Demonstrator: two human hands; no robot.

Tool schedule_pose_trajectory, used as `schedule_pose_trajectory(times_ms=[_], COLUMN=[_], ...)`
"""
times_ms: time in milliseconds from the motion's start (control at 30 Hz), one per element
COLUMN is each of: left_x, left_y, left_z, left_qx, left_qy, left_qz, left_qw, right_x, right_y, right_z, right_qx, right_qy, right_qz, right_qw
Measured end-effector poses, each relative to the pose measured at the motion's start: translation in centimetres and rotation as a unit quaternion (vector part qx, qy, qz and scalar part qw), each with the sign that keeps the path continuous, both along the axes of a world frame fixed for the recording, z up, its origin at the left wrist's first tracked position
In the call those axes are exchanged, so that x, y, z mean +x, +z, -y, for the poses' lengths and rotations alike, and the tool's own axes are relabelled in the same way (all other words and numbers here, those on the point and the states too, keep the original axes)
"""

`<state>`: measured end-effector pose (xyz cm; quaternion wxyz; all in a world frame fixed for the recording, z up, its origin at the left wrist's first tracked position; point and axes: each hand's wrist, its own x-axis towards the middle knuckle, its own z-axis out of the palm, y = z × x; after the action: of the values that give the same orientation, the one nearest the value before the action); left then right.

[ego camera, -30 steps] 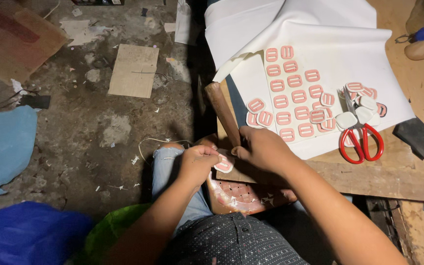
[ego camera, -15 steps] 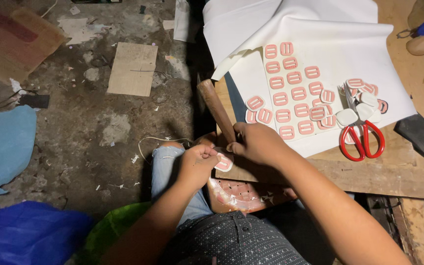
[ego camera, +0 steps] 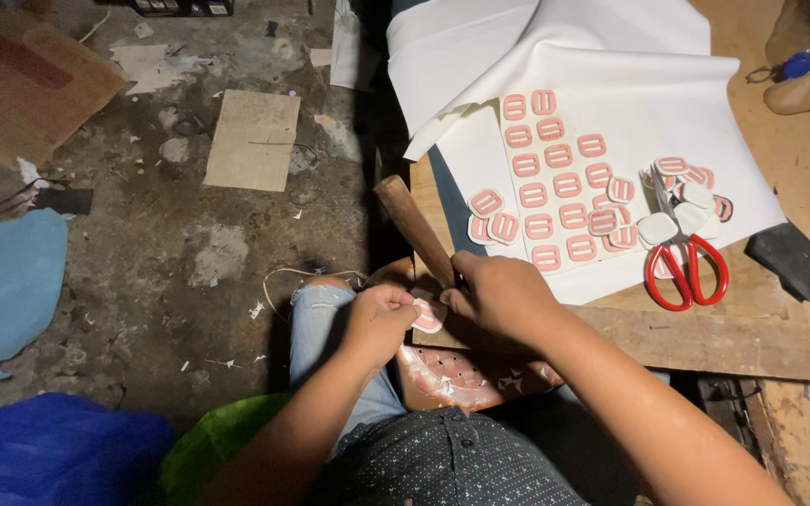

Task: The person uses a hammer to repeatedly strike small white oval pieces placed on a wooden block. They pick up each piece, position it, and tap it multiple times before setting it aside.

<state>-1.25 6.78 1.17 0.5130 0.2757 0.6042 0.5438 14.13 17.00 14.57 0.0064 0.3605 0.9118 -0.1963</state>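
Pinching small pink-white piece [ego camera: 427, 315] at near counter [ego camera: 705, 342] edge, left hand [ego camera: 382, 319] steadies it; right hand [ego camera: 499, 295] grip closed around wooden-handled tool [ego camera: 412, 228], pressing beside piece.

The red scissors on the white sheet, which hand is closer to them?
Right. The right hand grips a wooden tool handle just left of and below the red scissors; the left hand, pinching a small pink piece, sits farther left.
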Motion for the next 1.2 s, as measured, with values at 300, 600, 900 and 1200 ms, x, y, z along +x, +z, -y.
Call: schedule_pose_trajectory(times_ms=[300,600,900,1200], left_x=[0.7,-0.2,0.1,-0.1], left_y=[0.3,-0.1,-0.3,-0.2], left_z=[1.0,0.8,1.0,0.9], left_qx=[-0.01,0.027,-0.007,-0.015], left_qy=[0.033,-0.01,0.011,0.021], left_qz=[-0.13,-0.162,-0.119,-0.07], left_qw=[0.991,0.986,0.993,0.997], right_x=[0.8,0.0,2.5,1.6], right_y=[0.4,-0.9,-0.9,-1.3], right_z=[0.5,-0.2,1.5,1.2], right_qx=[-0.001,-0.009,0.037,-0.023], right_qy=[0.019,-0.013,0.019,-0.029], right_qz=[0.013,0.003,-0.032,-0.058], right_qw=[1.0,1.0,0.999,0.998])
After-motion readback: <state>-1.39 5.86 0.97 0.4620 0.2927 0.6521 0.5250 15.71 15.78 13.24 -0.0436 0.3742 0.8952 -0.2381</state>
